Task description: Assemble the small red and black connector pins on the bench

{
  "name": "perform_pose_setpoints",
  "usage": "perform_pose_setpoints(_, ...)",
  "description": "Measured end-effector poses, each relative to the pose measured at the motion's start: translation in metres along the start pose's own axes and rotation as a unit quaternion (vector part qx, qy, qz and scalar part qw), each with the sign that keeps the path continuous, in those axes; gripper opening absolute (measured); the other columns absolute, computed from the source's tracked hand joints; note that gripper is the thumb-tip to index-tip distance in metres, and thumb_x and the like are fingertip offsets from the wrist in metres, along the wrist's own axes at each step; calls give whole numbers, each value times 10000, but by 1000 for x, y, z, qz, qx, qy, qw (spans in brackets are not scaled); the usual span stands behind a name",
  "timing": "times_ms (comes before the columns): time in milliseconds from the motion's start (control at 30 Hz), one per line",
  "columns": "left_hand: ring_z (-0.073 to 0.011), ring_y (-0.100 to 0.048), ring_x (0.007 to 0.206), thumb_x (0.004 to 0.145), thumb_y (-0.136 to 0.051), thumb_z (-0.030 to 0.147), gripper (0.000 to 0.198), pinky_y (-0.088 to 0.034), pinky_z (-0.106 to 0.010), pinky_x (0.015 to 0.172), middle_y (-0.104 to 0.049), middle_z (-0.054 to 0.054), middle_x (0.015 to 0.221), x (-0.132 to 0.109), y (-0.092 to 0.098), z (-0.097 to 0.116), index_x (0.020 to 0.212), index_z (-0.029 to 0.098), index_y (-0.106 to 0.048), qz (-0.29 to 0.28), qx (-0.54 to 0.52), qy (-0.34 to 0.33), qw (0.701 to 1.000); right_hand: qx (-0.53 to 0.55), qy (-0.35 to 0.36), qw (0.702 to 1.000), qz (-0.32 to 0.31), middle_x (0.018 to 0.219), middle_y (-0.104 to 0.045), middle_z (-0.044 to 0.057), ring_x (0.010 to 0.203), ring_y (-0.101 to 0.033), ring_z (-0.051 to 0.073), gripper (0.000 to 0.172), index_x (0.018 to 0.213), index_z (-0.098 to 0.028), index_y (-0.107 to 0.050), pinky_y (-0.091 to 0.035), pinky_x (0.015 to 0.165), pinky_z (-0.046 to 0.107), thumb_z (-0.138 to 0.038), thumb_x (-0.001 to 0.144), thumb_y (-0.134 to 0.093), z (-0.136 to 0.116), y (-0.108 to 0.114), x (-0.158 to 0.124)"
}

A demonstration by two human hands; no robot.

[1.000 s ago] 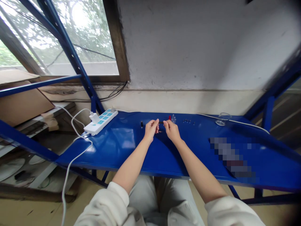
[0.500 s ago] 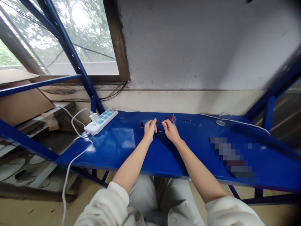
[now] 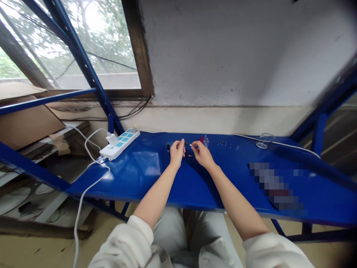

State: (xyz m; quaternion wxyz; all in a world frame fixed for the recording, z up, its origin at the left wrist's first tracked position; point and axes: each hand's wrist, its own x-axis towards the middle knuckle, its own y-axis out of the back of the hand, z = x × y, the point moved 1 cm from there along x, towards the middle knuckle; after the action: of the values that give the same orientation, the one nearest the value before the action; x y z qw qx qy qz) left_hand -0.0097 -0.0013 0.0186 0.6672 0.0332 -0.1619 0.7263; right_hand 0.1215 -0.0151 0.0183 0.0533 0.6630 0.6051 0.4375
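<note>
My left hand (image 3: pixel 176 152) is closed on one end of a slim black stick-like piece (image 3: pixel 187 143) with a shiny section near its right end. My right hand (image 3: pixel 202 152) pinches that shiny end between thumb and fingertips. Just left of my left hand a small black cylinder (image 3: pixel 168 147) stands upright on the blue table (image 3: pixel 139 175). Behind my right hand are a red piece (image 3: pixel 201 139) and several clear tubes (image 3: pixel 206 141), partly covered by the fingers. A tiny pale piece (image 3: pixel 190 155) lies on the table between the hands.
Several tiny clear parts (image 3: pixel 222 143) stand in a row at the back. Farther right is a clear glass cup (image 3: pixel 264 141). A white power strip (image 3: pixel 119 145) with a plug and cable sits at the left. A pixelated long object (image 3: pixel 275 186) lies at the right.
A shiny section now shows at the right end of the black piece, where it looked all dark before. The hands have shifted only slightly.
</note>
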Motion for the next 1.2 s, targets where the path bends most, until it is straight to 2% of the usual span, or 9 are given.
perform_pose_setpoints(200,-31,-392,334,709,-559,476,339,-297,-166,347,-500,52,515,-2,-4,-5,815,154,-553,-62,48,-10,997,-26,0,1000,-10,886,-594,51,569,-506,109,208,958,-186,-504,-394,577,242,-300,808,-415,1,1,0)
perform_pose_setpoints(267,-30,-389,333,710,-563,461,329,-300,-165,347,-503,49,522,-1,-4,-5,827,154,-557,-57,49,-16,997,-33,5,999,-13,882,-584,50,579,-506,107,199,941,-183,-511,-388,567,235,-292,799,-425,1,1,0)
perform_pose_setpoints(400,-30,-383,331,714,-560,454,306,-290,-163,337,-506,47,541,0,-2,-3,793,160,-529,-6,46,-30,998,-69,5,997,-30,851,-560,45,617,-506,108,147,862,-178,-542,-380,574,228,-246,750,-475,4,3,1)
perform_pose_setpoints(500,-33,-392,348,718,-557,440,288,-289,-162,346,-515,41,569,1,0,-2,791,164,-520,15,52,-36,998,-103,-39,990,-90,735,-565,22,596,-505,108,99,792,-178,-555,-356,547,214,-207,708,-512,10,6,3)
perform_pose_setpoints(600,-45,-419,400,723,-556,399,244,-325,-165,393,-518,32,585,0,-1,-6,779,163,-527,1,95,-47,994,-126,-96,980,-123,669,-586,19,593,-529,121,84,759,-184,-562,-343,532,213,-201,682,-532,18,12,3)
perform_pose_setpoints(733,-62,-436,468,704,-567,321,161,-370,-185,481,-528,18,617,-3,-3,-14,734,163,-562,-61,191,-65,978,-173,-158,967,-97,688,-616,55,638,-573,165,72,706,-183,-579,-357,539,237,-202,647,-544,28,23,4)
perform_pose_setpoints(867,-101,-471,554,667,-585,260,89,-397,-228,591,-564,-4,631,-6,-5,-20,699,177,-594,-122,250,-102,955,-212,-209,952,-69,729,-636,90,668,-599,198,125,746,-175,-610,-369,541,254,-213,653,-536,35,30,4)
perform_pose_setpoints(1033,-142,-498,629,658,-591,249,71,-402,-272,659,-587,-27,652,-6,-6,-20,695,191,-609,-127,268,-128,946,-224,-237,945,-40,755,-649,100,698,-611,211,183,786,-178,-622,-382,549,261,-309,701,-526,38,29,3)
perform_pose_setpoints(1200,-133,-509,629,680,-582,262,82,-402,-257,652,-594,-27,662,-8,-9,-17,695,186,-607,-118,277,-145,942,-240,-259,935,-22,789,-655,115,713,-616,224,206,832,-187,-619,-391,559,275,-324,725,-508,41,27,1)
